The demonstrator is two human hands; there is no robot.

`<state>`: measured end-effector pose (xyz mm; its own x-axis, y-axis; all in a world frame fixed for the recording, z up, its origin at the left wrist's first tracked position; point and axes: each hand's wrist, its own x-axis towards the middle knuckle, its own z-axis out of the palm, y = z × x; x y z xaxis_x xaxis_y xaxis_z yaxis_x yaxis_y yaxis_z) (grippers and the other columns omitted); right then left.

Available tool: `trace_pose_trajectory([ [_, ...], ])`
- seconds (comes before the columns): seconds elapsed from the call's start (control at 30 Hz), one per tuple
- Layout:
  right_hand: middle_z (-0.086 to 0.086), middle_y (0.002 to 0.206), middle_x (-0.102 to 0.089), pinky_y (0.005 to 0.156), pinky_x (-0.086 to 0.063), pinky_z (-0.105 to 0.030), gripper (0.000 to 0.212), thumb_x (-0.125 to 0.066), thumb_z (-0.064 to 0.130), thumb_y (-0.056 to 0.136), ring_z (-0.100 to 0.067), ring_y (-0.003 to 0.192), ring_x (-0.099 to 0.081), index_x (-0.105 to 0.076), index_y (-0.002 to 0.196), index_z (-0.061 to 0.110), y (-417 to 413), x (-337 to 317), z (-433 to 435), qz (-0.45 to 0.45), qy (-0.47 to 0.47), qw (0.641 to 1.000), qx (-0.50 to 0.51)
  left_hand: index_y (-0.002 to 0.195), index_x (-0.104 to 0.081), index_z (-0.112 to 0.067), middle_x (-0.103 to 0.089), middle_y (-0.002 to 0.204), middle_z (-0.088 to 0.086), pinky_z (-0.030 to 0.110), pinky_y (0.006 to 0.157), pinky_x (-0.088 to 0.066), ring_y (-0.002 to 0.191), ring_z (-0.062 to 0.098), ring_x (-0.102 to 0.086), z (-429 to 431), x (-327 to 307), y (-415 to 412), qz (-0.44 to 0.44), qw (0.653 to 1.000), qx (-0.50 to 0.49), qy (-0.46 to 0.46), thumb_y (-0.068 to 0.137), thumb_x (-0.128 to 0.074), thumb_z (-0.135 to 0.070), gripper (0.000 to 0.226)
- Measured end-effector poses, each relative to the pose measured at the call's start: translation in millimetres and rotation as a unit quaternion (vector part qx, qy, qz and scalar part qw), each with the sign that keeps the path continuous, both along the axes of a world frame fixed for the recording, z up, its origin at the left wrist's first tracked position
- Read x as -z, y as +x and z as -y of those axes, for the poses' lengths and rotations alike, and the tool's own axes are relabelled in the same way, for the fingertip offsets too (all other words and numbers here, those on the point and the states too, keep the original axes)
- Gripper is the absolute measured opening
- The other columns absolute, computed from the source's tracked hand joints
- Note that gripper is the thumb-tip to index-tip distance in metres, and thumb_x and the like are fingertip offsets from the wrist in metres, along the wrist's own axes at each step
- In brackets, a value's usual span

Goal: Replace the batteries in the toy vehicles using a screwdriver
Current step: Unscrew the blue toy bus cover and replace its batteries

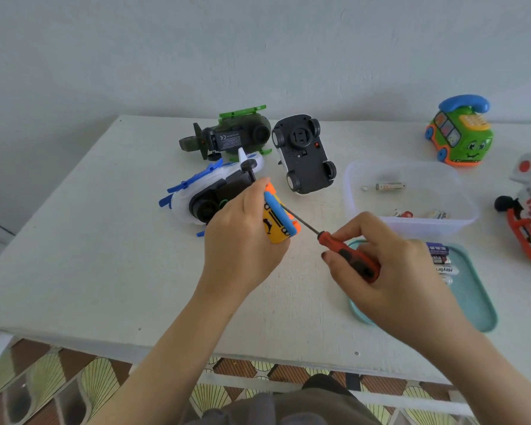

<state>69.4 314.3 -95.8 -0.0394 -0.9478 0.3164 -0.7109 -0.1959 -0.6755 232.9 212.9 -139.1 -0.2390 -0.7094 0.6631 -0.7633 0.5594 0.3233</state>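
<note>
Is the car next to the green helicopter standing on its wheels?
No, the car lies upside down on the table, its black underside and four wheels facing up.

It looked like a room in a home rather than a workshop: a plain pale wall point(258, 41) stood behind a white-painted bench point(74, 256), and below its front edge the floor point(83, 378) was laid with brown tiles patterned in yellow-green fans. On the bench lay children's plastic toys, a green helicopter point(236, 130), an upturned car point(304, 157) and a bus point(460, 133) with a phone on top, near a clear tub point(426, 228) and a teal tray point(478, 302), each holding loose batteries point(440, 259).
</note>
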Motion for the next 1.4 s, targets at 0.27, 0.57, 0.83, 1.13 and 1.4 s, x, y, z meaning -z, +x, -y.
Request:
trace_pose_trajectory([
  [0.27,0.016,0.049,-0.047,0.038,-0.026,-0.018,0.016,-0.061,0.032,0.088,-0.01,0.039,-0.038,-0.048,0.084,0.024,9,7,-5,-0.016,0.006,0.999,0.043,0.113,-0.064,0.004,-0.071,0.09,0.01,0.031,0.06,-0.056,0.073,0.025,-0.069,1,-4,-5,0.043,0.999,-0.01,-0.002,0.061,-0.091,-0.033,0.07],
  [0.57,-0.013,0.04,-0.04,0.044,-0.026,-0.026,0.019,-0.062,0.026,0.08,-0.017,0.042,-0.031,-0.056,0.069,0.012,0,-14,4,0.195,0.091,0.975,0.058,0.12,-0.06,-0.002,-0.069,0.097,0.006,0.033,0.067,-0.057,0.08,0.022,-0.066,4,2,7,0.044,0.998,0.054,-0.001,0.08,-0.058,-0.056,0.068],
  [0.83,0.01,0.036,-0.042,0.039,-0.026,-0.019,0.018,-0.056,0.033,0.086,-0.012,0.035,-0.033,-0.047,0.074,0.023,13,-13,0,0.084,0.083,0.991,0.056,0.112,-0.066,0.002,-0.07,0.087,0.007,0.025,0.061,-0.052,0.071,0.02,-0.067,-3,1,-4,0.103,0.993,-0.014,-0.06,0.084,-0.054,-0.047,0.057],
  [1.13,0.026,0.049,-0.052,0.043,-0.026,-0.024,0.014,-0.052,0.036,0.087,-0.009,0.042,-0.045,-0.043,0.081,0.027,21,-2,0,0.024,0.096,0.992,0.076,0.111,-0.066,0.0,-0.071,0.088,0.007,0.02,0.061,-0.045,0.072,0.019,-0.067,-5,4,-9,0.127,0.989,-0.025,-0.075,0.069,-0.085,-0.032,0.057],
  [1.4,0.015,0.045,-0.051,0.041,-0.027,-0.022,0.014,-0.049,0.043,0.085,-0.011,0.038,-0.042,-0.048,0.084,0.028,14,0,-2,0.054,0.1,0.991,0.077,0.115,-0.063,-0.001,-0.07,0.091,0.006,0.027,0.064,-0.052,0.076,0.021,-0.067,-6,0,-6,0.088,0.995,0.018,-0.034,0.085,-0.054,-0.043,0.053],
])
